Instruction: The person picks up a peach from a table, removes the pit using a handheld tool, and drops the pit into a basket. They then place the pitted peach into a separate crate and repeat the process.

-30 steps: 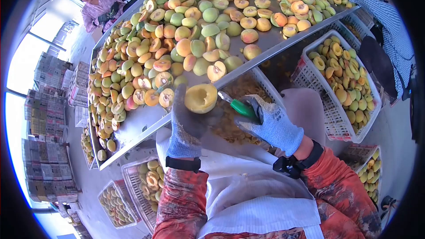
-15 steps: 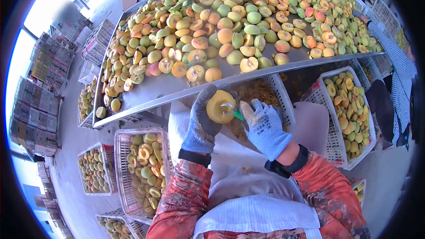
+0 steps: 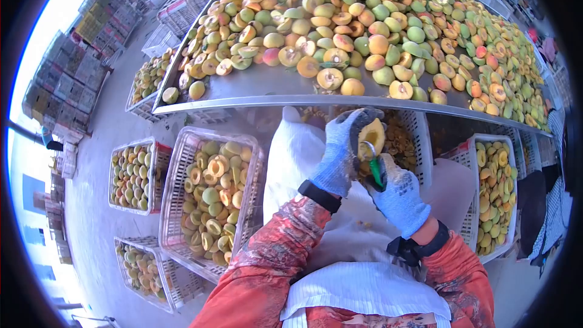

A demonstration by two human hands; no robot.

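Left hand [image 3: 341,149], gloved: closed around a halved peach [image 3: 371,135], cut face toward the right hand.
Right hand [image 3: 398,197], gloved: gripping a green-handled pitting tool [image 3: 376,170], its metal tip at the peach's hollow.
Below both hands: white crate [image 3: 425,146] of scraps.
Beyond the hands: steel table [image 3: 261,88] heaped with halved fruit.
Left of the left hand: crate [image 3: 182,164] of pitted halves.
Risk: wet flesh may let the tool skid toward the left fingers; too hard a squeeze likely bruises or drops the half.
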